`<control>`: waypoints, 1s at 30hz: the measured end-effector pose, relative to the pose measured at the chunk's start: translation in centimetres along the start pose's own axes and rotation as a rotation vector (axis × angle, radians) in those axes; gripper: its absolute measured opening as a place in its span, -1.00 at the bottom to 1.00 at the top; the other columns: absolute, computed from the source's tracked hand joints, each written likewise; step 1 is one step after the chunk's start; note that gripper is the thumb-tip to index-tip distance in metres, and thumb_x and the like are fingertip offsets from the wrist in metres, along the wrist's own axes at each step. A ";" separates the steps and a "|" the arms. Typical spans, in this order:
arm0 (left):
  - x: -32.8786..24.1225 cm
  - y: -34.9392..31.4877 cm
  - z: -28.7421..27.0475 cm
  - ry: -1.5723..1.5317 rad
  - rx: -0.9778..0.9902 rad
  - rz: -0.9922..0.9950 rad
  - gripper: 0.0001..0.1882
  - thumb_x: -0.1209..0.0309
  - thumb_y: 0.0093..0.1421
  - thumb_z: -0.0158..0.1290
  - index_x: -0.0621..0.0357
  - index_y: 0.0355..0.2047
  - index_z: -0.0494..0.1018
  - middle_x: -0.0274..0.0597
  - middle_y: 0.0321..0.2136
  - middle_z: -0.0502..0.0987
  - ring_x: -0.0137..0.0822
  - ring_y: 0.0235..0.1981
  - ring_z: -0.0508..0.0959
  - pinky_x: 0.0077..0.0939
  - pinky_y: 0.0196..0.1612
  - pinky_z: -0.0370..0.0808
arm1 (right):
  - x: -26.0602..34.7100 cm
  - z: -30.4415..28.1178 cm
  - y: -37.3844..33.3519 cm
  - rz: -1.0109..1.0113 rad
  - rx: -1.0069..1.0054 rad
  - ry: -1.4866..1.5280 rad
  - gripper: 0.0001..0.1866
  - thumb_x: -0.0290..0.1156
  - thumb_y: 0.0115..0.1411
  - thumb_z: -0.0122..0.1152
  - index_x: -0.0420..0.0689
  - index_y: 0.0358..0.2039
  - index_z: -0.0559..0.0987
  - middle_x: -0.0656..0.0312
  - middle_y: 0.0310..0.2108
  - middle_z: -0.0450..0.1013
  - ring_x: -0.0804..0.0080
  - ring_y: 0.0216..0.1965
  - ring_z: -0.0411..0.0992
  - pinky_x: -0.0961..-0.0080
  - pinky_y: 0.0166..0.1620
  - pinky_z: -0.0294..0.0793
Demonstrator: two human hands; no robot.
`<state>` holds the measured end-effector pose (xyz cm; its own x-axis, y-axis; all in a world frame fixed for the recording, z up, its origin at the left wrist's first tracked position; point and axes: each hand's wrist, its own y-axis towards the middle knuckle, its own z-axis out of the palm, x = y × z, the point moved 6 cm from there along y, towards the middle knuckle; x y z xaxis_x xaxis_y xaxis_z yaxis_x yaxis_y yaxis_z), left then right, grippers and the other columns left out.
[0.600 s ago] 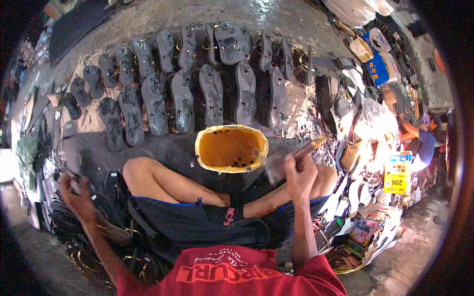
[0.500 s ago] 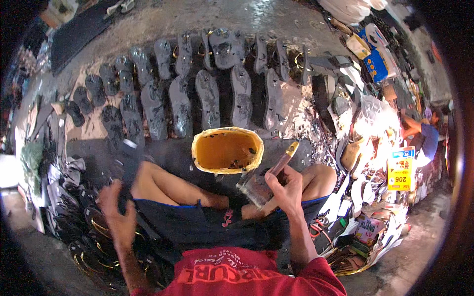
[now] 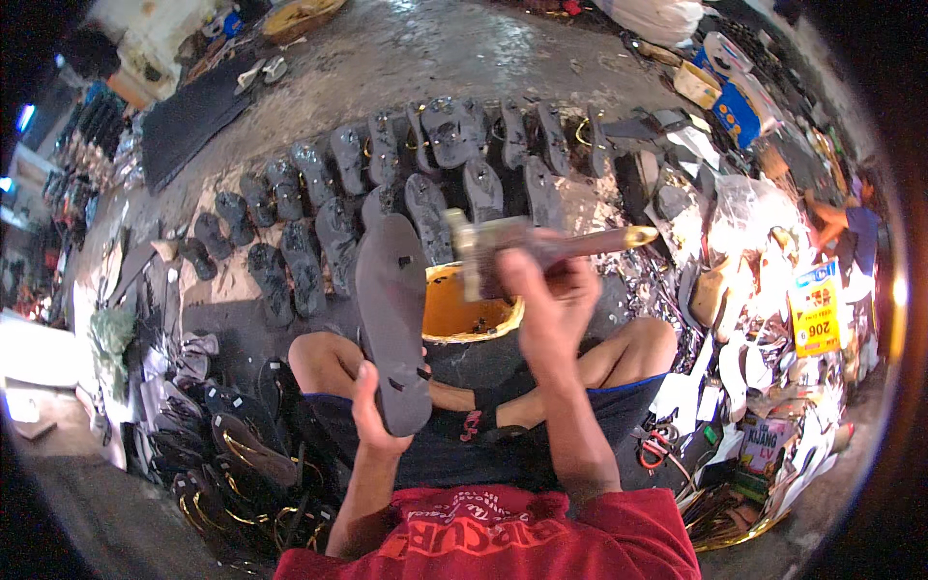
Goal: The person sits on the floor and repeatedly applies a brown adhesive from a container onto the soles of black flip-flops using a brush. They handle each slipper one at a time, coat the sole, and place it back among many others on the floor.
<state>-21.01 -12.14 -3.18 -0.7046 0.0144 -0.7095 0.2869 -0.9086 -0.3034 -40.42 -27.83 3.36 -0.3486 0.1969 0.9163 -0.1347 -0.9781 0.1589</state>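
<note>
My left hand (image 3: 375, 420) grips the lower end of a dark grey sandal sole (image 3: 391, 309), fingers behind it and thumb at its edge. The sole stands nearly upright, with small dark slots and no strap visible. My right hand (image 3: 561, 300) is wrapped round a wide flat brush (image 3: 501, 249), slightly blurred, whose wooden handle points right. The bristle end is close to the sole's right side; I cannot tell whether they touch. Below the brush, a tub with a crusted yellowish rim (image 3: 474, 338) holds amber liquid, partly hidden by the sole and right hand.
Rows of dark soles (image 3: 338, 237) lie on the floor beyond the tub. A heap of sandals (image 3: 242, 445) is at my left. Scraps, scissors (image 3: 656, 449) and a yellow packet (image 3: 817, 309) are at my right. Another person's arm (image 3: 829, 222) shows at the far right.
My left hand has come in from the left and now holds the sole upright before me. My right hand has raised the brush from above my lap to over the tub.
</note>
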 end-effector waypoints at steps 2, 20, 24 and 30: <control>0.4 -0.4 1.5 0.139 0.030 0.090 -0.29 -0.09 0.38 -0.12 0.34 0.23 0.33 0.11 0.01 0.56 -0.08 -0.12 0.63 -0.30 -0.13 0.61 | 0.0 3.1 0.2 -0.123 0.119 -0.377 -0.71 -0.40 0.14 0.53 -0.23 -0.17 0.66 0.31 -0.29 0.63 0.63 -0.29 0.51 0.59 -0.18 0.51; -0.2 1.3 3.3 -0.147 0.158 0.209 -0.35 -0.04 0.39 -0.05 0.15 0.31 0.32 -0.03 0.11 0.53 -0.12 0.05 0.57 -0.21 0.13 0.52 | 2.3 2.6 -2.3 0.276 0.120 -0.151 -0.72 -0.39 0.10 0.54 -0.26 -0.23 0.68 0.25 -0.35 0.65 0.57 -0.31 0.57 0.54 -0.17 0.55; -0.7 3.0 3.3 0.120 0.102 0.337 -0.41 -0.08 0.51 -0.23 0.07 0.29 0.35 -0.15 0.12 0.54 -0.23 0.14 0.54 -0.24 0.26 0.44 | 0.0 2.9 -5.7 0.192 0.189 -0.126 -0.72 -0.36 0.08 0.56 -0.23 -0.25 0.70 0.22 -0.33 0.68 0.53 -0.33 0.59 0.49 -0.22 0.57; 0.6 3.9 4.6 -0.343 0.274 0.082 -0.41 -0.10 0.51 -0.24 0.07 0.26 0.38 -0.16 0.11 0.55 -0.22 0.14 0.55 -0.20 0.25 0.46 | 1.8 3.3 -4.6 -0.054 0.230 -0.485 -0.63 -0.30 0.01 0.59 -0.25 -0.22 0.71 0.22 -0.43 0.66 0.53 -0.39 0.60 0.55 -0.28 0.56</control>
<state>-23.31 -17.63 -1.90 -0.8742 -0.1596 -0.4585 0.2008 -0.9787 -0.0420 -37.37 -23.17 5.54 0.1289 0.2468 0.9605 0.0854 -0.9677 0.2372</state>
